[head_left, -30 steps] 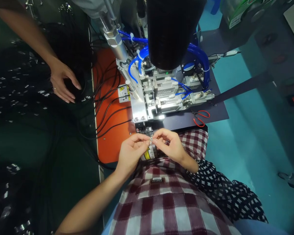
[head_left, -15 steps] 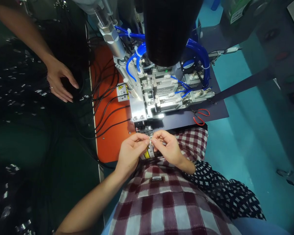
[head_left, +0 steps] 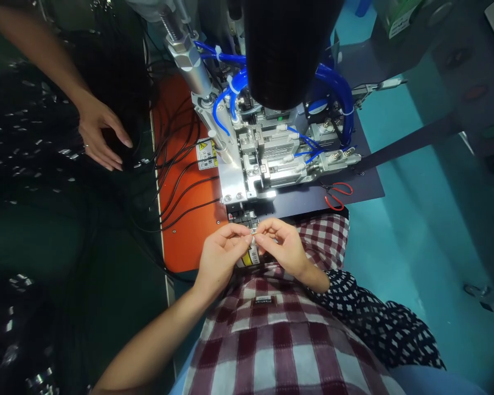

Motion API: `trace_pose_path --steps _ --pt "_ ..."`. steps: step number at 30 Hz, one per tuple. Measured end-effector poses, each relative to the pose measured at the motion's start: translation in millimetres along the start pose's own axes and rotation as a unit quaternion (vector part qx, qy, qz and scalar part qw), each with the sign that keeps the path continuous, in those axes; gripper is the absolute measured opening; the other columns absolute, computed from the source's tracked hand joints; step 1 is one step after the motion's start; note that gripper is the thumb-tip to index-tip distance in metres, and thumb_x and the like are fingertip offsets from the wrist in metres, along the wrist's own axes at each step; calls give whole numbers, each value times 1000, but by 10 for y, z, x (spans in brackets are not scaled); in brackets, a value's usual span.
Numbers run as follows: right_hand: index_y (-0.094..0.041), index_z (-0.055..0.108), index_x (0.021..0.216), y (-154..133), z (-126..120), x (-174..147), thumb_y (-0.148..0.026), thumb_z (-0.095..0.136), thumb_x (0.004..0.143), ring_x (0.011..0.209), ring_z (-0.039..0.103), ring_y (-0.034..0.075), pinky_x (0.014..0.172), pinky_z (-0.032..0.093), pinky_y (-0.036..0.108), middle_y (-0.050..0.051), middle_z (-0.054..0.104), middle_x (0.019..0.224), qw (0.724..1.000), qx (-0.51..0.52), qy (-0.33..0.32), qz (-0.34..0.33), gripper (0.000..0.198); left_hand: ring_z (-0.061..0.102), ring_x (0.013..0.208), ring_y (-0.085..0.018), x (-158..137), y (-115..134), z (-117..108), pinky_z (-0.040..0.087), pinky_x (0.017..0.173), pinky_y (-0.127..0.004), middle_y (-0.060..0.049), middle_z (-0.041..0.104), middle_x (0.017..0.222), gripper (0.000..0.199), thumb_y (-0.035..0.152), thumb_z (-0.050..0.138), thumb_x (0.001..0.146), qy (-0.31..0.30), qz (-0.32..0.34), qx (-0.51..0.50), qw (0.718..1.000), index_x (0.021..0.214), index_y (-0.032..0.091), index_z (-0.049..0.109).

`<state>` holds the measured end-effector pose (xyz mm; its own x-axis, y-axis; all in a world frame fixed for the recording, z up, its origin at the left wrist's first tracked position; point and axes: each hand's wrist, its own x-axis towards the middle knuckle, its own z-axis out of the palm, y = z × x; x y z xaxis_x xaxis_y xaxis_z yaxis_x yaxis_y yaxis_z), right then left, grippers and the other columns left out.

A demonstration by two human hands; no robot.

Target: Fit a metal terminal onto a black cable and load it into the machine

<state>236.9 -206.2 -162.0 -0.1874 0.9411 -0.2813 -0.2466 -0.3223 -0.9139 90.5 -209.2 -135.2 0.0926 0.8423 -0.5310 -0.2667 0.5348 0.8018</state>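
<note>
My left hand [head_left: 220,255] and right hand [head_left: 280,247] both pinch a tiny metal part [head_left: 253,236] between fingertips. It sits short of the machine [head_left: 255,164], not yet loaded. A co-worker's hand [head_left: 101,134] rests on cables [head_left: 177,181].

Both forearms are bare; the left hand [head_left: 220,258] and right hand [head_left: 284,247] wear no gloves. A maroon-and-white checked shirt [head_left: 280,340] covers the chest.
</note>
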Motion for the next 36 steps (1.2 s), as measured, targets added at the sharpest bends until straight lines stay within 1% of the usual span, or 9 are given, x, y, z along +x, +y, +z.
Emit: trace_pose_path --steps 5,9,12,19,23,26,29,33,36 --pt "-18 60 77 -6 -3 4 -41 71 77 50 56 10 48 45 23 -2 59 63 1000 -8 9 1 25 39 41 -5 1 -8 4 42 49 -19 8 46 49 20 30 77 73 0 2 3 1000 80 16 65" --pt "-18 61 76 -11 -9 16 -41 71 77 49 55 10 47 44 22 -2 60 64 1000 -8 7 1 26 40 43 -5 4 -20 -10 41 49 -18 6 51 54 19 30 77 74 -3 1 12 1000 80 16 65" --pt "-17 61 75 -18 -18 27 -38 70 78 49 54 9 48 43 22 -2 58 61 1000 -6 -1 -1 23 42 44 -4 4 -35 -23 41 50 -17 6 53 56 18 29 76 75 -9 2 15 1000 80 17 65" --pt "-18 59 73 -22 -14 30 -36 70 78 48 52 10 45 42 22 -2 57 58 1000 -22 9 -2 21 45 45 -7 11 -30 -4 42 49 -19 7 47 51 19 30 76 75 -5 1 19 1000 79 17 64" --pt "-18 59 74 32 15 -13 -32 66 81 48 51 10 46 42 22 -3 55 56 997 -53 38 -31 17 42 43 -6 3 -17 11 44 51 -19 7 46 49 18 31 75 75 -11 1 3 1000 79 17 65" --pt "-18 59 74 52 0 -40 -29 64 82 51 52 10 49 44 23 -2 57 61 993 -87 46 -68 14 52 51 -8 -11 -14 6 46 55 -20 3 58 59 17 30 75 76 -7 6 21 1000 80 17 66" --pt "-18 61 75 9 -70 -37 -24 62 83 56 55 11 52 46 24 1 61 68 987 -126 24 -100 10 60 64 -11 -20 0 11 48 60 -19 -1 65 74 13 27 74 77 3 45 75 996 80 16 67" --pt "-19 63 83 -107 -169 -12 -19 62 83 62 58 13 58 49 26 2 64 75 968 -189 16 -167 1 60 68 -10 -31 30 38 48 63 -18 -1 62 77 7 22 72 77 14 112 138 984 78 16 68" --pt "-20 63 84 -172 -181 -6 -18 62 83 62 57 14 60 49 28 2 64 75 947 -246 5 -208 2 60 70 -10 -46 26 41 49 65 -18 -1 61 80 4 20 70 79 10 141 159 977 79 17 68"
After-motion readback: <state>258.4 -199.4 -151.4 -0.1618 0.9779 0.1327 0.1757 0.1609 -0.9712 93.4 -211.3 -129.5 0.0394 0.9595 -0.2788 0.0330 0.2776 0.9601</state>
